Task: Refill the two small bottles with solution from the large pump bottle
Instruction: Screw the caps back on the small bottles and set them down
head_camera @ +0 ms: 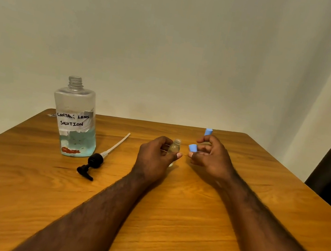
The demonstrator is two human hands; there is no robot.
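Left grip: the left hand [155,158] grasps the uncapped small bottle [174,149], upright at mid-counter [168,221].
Right grip: the right hand [212,158] pinches a blue cap [193,148] just beside that bottle's mouth.
Second small bottle [208,131]: behind the right hand, capped.
Risk: the large bottle [74,121] has a wide open neck; pouring may overshoot the narrow mouth and spill.
In the way: the pump [96,160] lies between large bottle and hands; the cap occupies the right hand.

Uncapped small bottle [174,147] — large bottle [77,102] upright, pumpless
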